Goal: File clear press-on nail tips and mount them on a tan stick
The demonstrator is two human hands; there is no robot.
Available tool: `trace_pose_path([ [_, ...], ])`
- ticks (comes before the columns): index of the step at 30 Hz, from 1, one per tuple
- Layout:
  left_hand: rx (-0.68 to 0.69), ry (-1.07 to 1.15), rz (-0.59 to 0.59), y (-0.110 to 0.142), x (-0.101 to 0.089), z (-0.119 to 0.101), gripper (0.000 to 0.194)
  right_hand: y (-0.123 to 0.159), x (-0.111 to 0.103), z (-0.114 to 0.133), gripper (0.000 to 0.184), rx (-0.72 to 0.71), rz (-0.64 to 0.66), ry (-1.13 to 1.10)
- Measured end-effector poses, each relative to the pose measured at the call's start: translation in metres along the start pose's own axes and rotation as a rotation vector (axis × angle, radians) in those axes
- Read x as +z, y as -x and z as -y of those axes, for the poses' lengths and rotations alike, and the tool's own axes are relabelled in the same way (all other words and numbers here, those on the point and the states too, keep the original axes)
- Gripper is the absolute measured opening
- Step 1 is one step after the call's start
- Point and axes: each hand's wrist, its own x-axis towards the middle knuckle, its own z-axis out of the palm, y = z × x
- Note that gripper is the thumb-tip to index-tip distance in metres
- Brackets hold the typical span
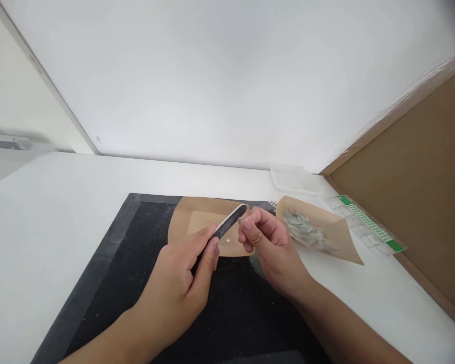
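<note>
My left hand [189, 268] grips a nail file [230, 222] between thumb and fingers. The file is black on its face with a pale edge, and it slants up to the right. Just right of its tip, my right hand [267, 240] is closed in a pinch on a small greyish piece [240, 220], mostly hidden by the fingertips. Both hands are over a brown paper tray [182, 217] holding a few tiny pale bits. To the right, a second paper tray [339, 230] contains a heap of translucent, pale greenish slivers [303, 227].
Under the left tray lies a black mat [136, 273] with scattered specks, on a white table [79, 177]. A clear plastic lid or box [296, 179] sits at the back. A clear compartment case with green labels [371, 222] lies by the brown cardboard panel [413, 167] on the right.
</note>
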Motion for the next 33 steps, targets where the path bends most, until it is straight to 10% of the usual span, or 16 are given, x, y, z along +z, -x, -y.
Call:
trace_pose_path([
  [14, 0.039, -0.038, 0.019, 0.0055, 0.0034, 0.0049, 0.027, 0.0093, 0.0095, -0.0003, 0.015, -0.467, -0.137, 0.707],
  [33, 0.068, -0.109, -0.028, 0.0037, 0.0031, 0.0061, 0.031, 0.0031, 0.0074, 0.0013, 0.022, -0.491, -0.062, 0.923],
])
